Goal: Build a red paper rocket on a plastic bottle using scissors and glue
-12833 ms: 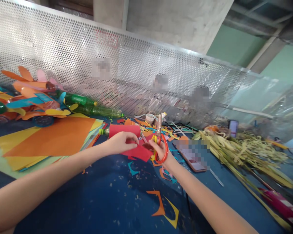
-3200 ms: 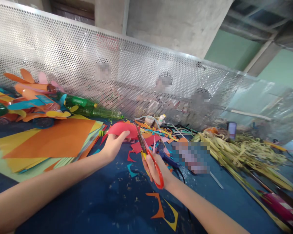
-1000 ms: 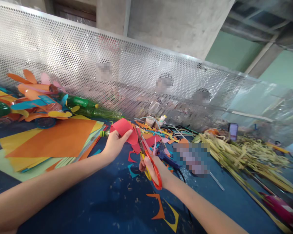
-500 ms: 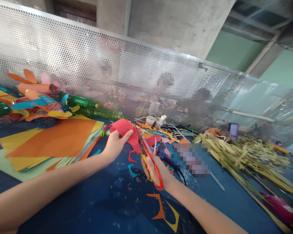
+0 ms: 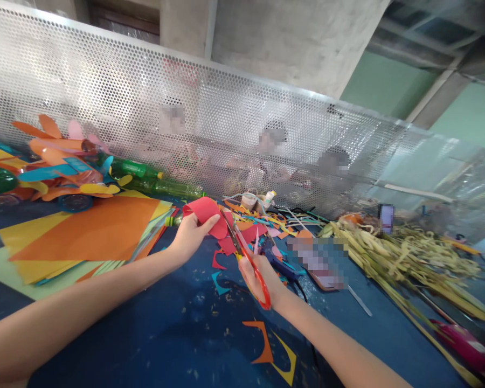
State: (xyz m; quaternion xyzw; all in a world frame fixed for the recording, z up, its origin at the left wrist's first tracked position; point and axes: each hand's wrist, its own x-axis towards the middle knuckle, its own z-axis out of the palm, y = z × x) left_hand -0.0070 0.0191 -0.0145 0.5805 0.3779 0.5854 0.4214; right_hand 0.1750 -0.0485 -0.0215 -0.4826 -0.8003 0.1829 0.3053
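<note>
A curled sheet of red paper [image 5: 205, 210] is pinched in my left hand [image 5: 189, 237], with the thumb lying across its near side. My right hand [image 5: 261, 275] grips scissors [image 5: 262, 288] with red and yellow handles. Their blades point up and left and reach the right edge of the red paper. Several red paper offcuts [image 5: 218, 260] and a blue offcut [image 5: 219, 284] lie on the blue table [image 5: 165, 334] below my hands. Just right of the scissors rests a dark blue glue gun [image 5: 281, 265], partly hidden by my right hand.
Coloured paper sheets [image 5: 92, 231] are stacked at left, behind them bottle-and-paper models [image 5: 64, 161] and green bottles [image 5: 145, 180]. A phone [image 5: 321, 267] lies at right near dried plant strips [image 5: 404, 258]. A perforated metal panel [image 5: 117, 91] borders the table; people sit beyond it.
The scissor handles have come closer together as my right hand closes. The blades have shifted slightly at the red paper's edge. My left hand stays nearly still.
</note>
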